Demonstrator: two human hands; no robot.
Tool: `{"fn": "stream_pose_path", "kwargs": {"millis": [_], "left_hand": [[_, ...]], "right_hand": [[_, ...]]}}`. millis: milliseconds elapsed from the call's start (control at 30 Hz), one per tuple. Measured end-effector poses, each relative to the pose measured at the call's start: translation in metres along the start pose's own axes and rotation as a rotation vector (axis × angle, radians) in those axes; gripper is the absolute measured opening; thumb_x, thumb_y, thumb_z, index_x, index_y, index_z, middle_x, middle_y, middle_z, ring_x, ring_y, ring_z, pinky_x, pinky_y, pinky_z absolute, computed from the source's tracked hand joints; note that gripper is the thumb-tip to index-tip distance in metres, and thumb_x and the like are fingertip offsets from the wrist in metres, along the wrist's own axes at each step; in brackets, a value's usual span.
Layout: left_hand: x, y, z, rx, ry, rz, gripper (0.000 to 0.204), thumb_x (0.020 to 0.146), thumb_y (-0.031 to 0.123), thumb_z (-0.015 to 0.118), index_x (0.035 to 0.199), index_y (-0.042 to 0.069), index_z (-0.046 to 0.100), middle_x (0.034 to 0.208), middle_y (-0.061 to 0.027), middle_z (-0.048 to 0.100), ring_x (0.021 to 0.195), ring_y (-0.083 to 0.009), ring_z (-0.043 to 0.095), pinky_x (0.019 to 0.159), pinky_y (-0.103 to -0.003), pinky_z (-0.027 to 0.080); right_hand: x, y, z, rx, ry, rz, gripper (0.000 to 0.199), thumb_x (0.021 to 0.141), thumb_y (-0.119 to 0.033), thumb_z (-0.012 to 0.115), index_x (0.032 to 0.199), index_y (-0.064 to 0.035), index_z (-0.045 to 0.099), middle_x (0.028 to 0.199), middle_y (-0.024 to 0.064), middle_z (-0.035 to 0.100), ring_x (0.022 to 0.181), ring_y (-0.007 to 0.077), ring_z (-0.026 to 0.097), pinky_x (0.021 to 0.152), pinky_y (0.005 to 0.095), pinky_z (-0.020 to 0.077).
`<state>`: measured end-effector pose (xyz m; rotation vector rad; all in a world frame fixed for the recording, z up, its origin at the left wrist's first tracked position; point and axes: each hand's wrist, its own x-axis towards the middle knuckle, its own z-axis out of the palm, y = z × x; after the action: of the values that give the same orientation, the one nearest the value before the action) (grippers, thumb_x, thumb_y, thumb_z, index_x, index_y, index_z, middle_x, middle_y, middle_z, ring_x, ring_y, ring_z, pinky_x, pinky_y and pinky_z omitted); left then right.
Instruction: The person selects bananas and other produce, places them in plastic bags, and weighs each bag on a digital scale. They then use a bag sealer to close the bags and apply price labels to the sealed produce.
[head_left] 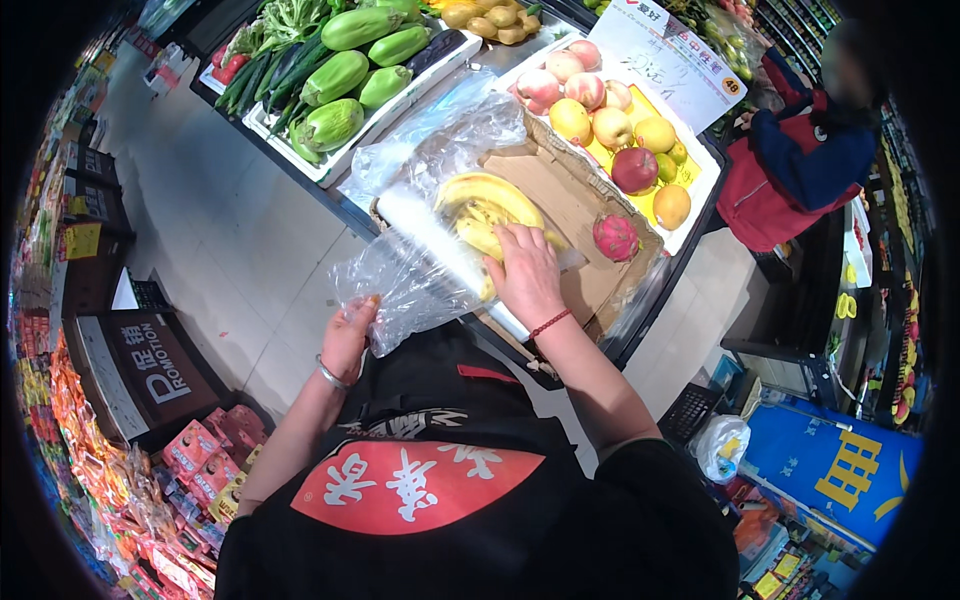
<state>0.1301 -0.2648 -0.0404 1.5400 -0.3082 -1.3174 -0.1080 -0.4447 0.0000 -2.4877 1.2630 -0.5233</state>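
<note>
My left hand [348, 340] pinches the edge of a clear plastic bag [405, 285], which stretches from a white roll [425, 235] lying slantwise on a shallow cardboard box [610, 290]. My right hand [527, 270] lies palm down, fingers stretched out and apart, against yellow bananas [500, 192] beside the roll. The film hides part of the bananas. A pink dragon fruit [616, 238] sits in the same box, to the right of my right hand.
Beyond the box are a white tray of green gourds [335, 78] and a tray of peaches [563, 66] and other fruit. A sign board [665, 60] stands behind. At the right, a person in a red and blue jacket [800, 175] is near the stand. Red packages [205, 450] lie lower left.
</note>
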Motion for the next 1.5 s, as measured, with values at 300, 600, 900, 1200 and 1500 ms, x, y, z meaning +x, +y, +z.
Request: {"fn": "stream_pose_path", "kwargs": {"millis": [300, 600, 900, 1200, 1500], "left_hand": [[-0.008, 0.016, 0.008, -0.001, -0.023, 0.024, 0.024, 0.095, 0.018, 0.058, 0.110, 0.001, 0.065, 0.097, -0.0021, 0.066, 0.082, -0.0086, 0.059, 0.072, -0.024, 0.048], [-0.012, 0.014, 0.005, 0.040, -0.094, 0.003, 0.024, 0.095, 0.016, 0.058, 0.112, -0.001, 0.063, 0.099, -0.0038, 0.066, 0.088, -0.0098, 0.060, 0.077, -0.027, 0.051], [-0.010, 0.003, -0.001, 0.105, -0.099, 0.015, 0.025, 0.095, 0.017, 0.058, 0.112, 0.000, 0.064, 0.097, -0.0016, 0.066, 0.083, -0.0088, 0.060, 0.075, -0.025, 0.050], [-0.013, 0.008, -0.004, 0.006, -0.135, 0.050, 0.024, 0.096, 0.015, 0.057, 0.112, -0.001, 0.064, 0.098, -0.0031, 0.067, 0.085, -0.0096, 0.061, 0.077, -0.025, 0.050], [-0.010, 0.019, 0.001, 0.024, -0.104, 0.059, 0.025, 0.096, 0.016, 0.057, 0.113, 0.000, 0.063, 0.097, -0.0031, 0.067, 0.082, -0.0096, 0.061, 0.074, -0.025, 0.049]], "right_hand": [[0.002, 0.021, -0.007, 0.062, -0.025, -0.003, 0.035, 0.079, -0.022, 0.070, 0.108, -0.0022, 0.064, 0.107, 0.0106, 0.056, 0.105, 0.0289, 0.051, 0.091, 0.0389, 0.0428], [0.048, 0.014, -0.015, 0.182, 0.058, 0.057, 0.029, 0.083, -0.022, 0.065, 0.104, -0.0022, 0.063, 0.106, 0.0164, 0.059, 0.107, 0.0325, 0.052, 0.094, 0.0401, 0.0423], [0.143, 0.037, 0.049, 0.258, -0.524, 0.002, 0.048, 0.076, -0.034, 0.073, 0.119, -0.0127, 0.063, 0.120, 0.0149, 0.059, 0.116, 0.0293, 0.054, 0.099, 0.0379, 0.0424], [0.138, 0.049, 0.061, 0.382, -0.447, 0.063, 0.037, 0.079, -0.033, 0.072, 0.111, -0.0160, 0.068, 0.120, 0.0127, 0.061, 0.113, 0.0273, 0.056, 0.098, 0.0366, 0.0433], [0.141, 0.073, 0.082, 0.655, -0.388, 0.200, 0.026, 0.087, -0.023, 0.065, 0.109, -0.0109, 0.068, 0.105, 0.0123, 0.068, 0.099, 0.0234, 0.064, 0.089, 0.0332, 0.0474]]}}
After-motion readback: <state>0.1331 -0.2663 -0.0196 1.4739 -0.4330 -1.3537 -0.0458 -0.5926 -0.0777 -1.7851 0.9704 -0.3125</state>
